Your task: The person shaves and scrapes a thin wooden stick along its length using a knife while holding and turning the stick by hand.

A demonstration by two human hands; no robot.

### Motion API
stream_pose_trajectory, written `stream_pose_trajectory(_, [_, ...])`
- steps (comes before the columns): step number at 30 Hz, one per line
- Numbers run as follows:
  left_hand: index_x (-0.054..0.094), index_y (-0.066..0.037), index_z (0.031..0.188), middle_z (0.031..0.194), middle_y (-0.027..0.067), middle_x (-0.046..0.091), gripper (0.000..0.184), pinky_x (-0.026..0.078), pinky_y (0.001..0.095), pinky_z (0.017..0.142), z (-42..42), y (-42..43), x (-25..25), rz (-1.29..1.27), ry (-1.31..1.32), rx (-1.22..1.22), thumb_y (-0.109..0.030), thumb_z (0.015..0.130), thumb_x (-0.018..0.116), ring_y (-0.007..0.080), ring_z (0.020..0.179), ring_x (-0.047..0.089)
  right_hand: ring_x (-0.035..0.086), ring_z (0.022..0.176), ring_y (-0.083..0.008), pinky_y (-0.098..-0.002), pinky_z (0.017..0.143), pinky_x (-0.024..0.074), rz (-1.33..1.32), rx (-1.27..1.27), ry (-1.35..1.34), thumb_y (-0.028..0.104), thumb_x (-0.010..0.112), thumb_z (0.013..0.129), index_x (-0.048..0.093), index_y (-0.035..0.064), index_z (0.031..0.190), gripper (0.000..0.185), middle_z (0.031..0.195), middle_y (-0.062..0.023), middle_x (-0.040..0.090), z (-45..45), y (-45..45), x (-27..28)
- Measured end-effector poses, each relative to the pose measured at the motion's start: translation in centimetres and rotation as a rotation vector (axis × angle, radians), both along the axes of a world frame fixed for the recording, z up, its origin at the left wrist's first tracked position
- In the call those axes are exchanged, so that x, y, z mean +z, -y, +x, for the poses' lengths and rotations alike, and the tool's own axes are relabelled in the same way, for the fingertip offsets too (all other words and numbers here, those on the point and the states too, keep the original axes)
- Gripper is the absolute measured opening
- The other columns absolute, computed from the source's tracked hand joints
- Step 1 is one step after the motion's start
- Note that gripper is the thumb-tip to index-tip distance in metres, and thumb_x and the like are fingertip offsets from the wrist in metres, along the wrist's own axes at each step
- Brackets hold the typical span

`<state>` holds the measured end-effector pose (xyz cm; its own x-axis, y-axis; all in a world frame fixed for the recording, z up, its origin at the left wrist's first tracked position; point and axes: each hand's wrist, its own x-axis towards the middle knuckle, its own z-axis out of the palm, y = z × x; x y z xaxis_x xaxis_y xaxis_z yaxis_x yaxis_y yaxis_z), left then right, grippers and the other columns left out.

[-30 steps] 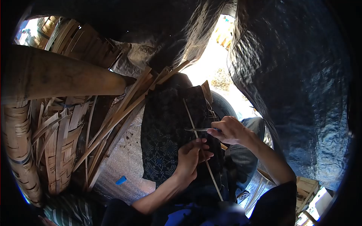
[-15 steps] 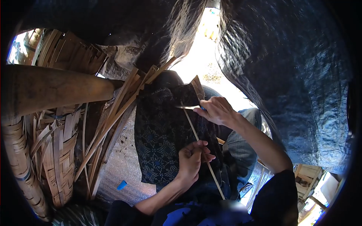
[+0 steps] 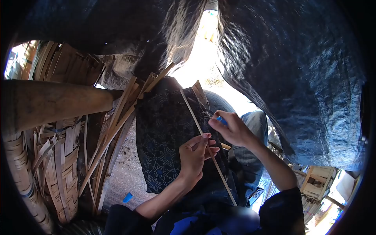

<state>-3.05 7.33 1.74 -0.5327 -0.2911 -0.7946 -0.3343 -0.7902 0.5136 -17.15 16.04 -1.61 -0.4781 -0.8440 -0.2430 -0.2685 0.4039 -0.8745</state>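
A long thin pale strip point(image 3: 190, 111) slants across the lap, its upper end near the top of a dark patterned cloth point(image 3: 156, 156). My left hand point(image 3: 192, 156) pinches this strip around its middle, between thumb and fingers. Right of the strip and a little higher, my right hand point(image 3: 231, 129) is closed round a knife, of which only the blue handle point(image 3: 221, 120) shows. The blade cannot be made out. A pointed brown piece point(image 3: 199, 94) sticks up at the cloth's upper right edge.
Split bamboo strips point(image 3: 113, 129) lean left of the cloth, near a thick bamboo pole point(image 3: 58, 102) and woven baskets point(image 3: 64, 168). A blue scrap point(image 3: 127, 197) lies on the ground. Dark sheeting point(image 3: 297, 78) hangs at the right.
My right hand has come back down from the strip's upper part, and the blade no longer shows. My left hand still holds the strip. The view has shifted.
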Motion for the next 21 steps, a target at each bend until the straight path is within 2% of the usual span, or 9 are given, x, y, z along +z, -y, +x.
stream_pose_trajectory(1, [0.058, 0.007, 0.101, 0.085, 0.0135, 0.063, 0.036, 0.055, 0.0310, 0.069, -0.2, 0.0, -0.1, -0.024, -0.004, -0.013, -0.027, 0.089, 0.060, 0.0205, 0.073, 0.066, 0.050, 0.041, -0.0174, -0.0360, 0.042, 0.0343, -0.101, 0.002, -0.043, 0.039, 0.046, 0.094, 0.052, -0.0005, 0.069, 0.047, 0.046, -0.0108, 0.045, 0.2, -0.1, -0.1])
stream_pose_trajectory(2, [0.058, 0.007, 0.101, 0.085, 0.0140, 0.063, 0.037, 0.056, 0.0312, 0.069, -0.3, 0.0, -0.2, -0.048, -0.006, -0.026, -0.027, 0.089, 0.060, 0.0205, 0.073, 0.066, 0.052, 0.039, -0.0217, -0.0355, 0.041, 0.0362, -0.072, 0.051, -0.009, 0.038, 0.048, 0.093, 0.053, -0.0002, 0.070, 0.045, 0.046, -0.0135, 0.048, 0.1, -0.4, 0.2])
stream_pose_trajectory(3, [0.058, 0.007, 0.101, 0.085, 0.0140, 0.063, 0.037, 0.056, 0.0312, 0.069, -0.3, -0.1, -0.3, -0.051, -0.003, -0.031, -0.027, 0.089, 0.060, 0.0205, 0.073, 0.066, 0.052, 0.039, -0.0217, -0.0355, 0.041, 0.0362, -0.075, 0.045, -0.006, 0.038, 0.048, 0.093, 0.053, -0.0002, 0.070, 0.045, 0.046, -0.0135, 0.048, -0.1, -0.6, 0.1])
stream_pose_trajectory(5, [0.058, 0.008, 0.101, 0.084, 0.0142, 0.063, 0.036, 0.055, 0.0299, 0.065, -0.3, -0.2, -0.4, -0.074, -0.001, -0.013, -0.026, 0.089, 0.060, 0.0196, 0.069, 0.066, 0.053, 0.040, -0.0278, -0.0378, 0.043, 0.0405, -0.053, 0.249, -0.247, 0.042, 0.048, 0.092, 0.055, 0.0005, 0.068, 0.048, 0.044, -0.0153, 0.048, -0.8, -0.8, -0.4])
stream_pose_trajectory(8, [0.058, 0.005, 0.104, 0.083, 0.0109, 0.062, 0.034, 0.055, 0.0293, 0.065, 0.1, -0.5, -1.2, -0.116, 0.016, -0.048, -0.025, 0.090, 0.059, 0.0190, 0.067, 0.066, 0.053, 0.041, -0.0312, -0.0409, 0.045, 0.0427, 0.096, 0.378, -0.379, 0.046, 0.048, 0.091, 0.055, 0.0026, 0.061, 0.054, 0.042, -0.0148, 0.046, -1.6, -0.4, 0.0])
stream_pose_trajectory(11, [0.057, 0.006, 0.106, 0.084, 0.0113, 0.063, 0.032, 0.054, 0.0282, 0.063, 0.3, -1.2, -1.6, -0.164, 0.012, -0.005, -0.022, 0.090, 0.058, 0.0185, 0.065, 0.066, 0.051, 0.042, -0.0336, -0.0420, 0.045, 0.0393, 0.188, 0.504, -0.375, 0.037, 0.055, 0.088, 0.051, 0.0041, 0.059, 0.045, 0.042, -0.0143, 0.044, -2.4, 0.0, -0.1])
stream_pose_trajectory(15, [0.056, 0.006, 0.108, 0.085, 0.0119, 0.064, 0.031, 0.054, 0.0277, 0.061, 0.4, -1.2, -1.3, -0.116, 0.053, 0.044, -0.020, 0.091, 0.057, 0.0178, 0.064, 0.066, 0.050, 0.040, -0.0324, -0.0417, 0.044, 0.0392, 0.154, 0.529, -0.401, 0.041, 0.055, 0.087, 0.050, 0.0054, 0.056, 0.048, 0.041, -0.0141, 0.044, -2.6, 0.5, -0.9])
stream_pose_trajectory(17, [0.056, 0.007, 0.108, 0.084, 0.0123, 0.064, 0.031, 0.053, 0.0269, 0.060, 0.6, -1.4, -1.2, -0.109, 0.047, 0.103, -0.019, 0.091, 0.057, 0.0175, 0.064, 0.066, 0.053, 0.040, -0.0293, -0.0415, 0.045, 0.0441, 0.192, 0.543, -0.435, 0.053, 0.049, 0.088, 0.054, 0.0046, 0.053, 0.060, 0.041, -0.0127, 0.047, -2.4, 0.7, -1.4])
stream_pose_trajectory(21, [0.055, 0.008, 0.108, 0.084, 0.0123, 0.064, 0.031, 0.053, 0.0270, 0.059, 0.7, -1.3, -1.3, -0.124, 0.069, 0.104, -0.018, 0.091, 0.057, 0.0177, 0.064, 0.066, 0.053, 0.040, -0.0285, -0.0410, 0.045, 0.0437, 0.120, 0.537, -0.489, 0.053, 0.049, 0.088, 0.053, 0.0057, 0.052, 0.059, 0.040, -0.0117, 0.046, -2.3, 0.7, -2.3])
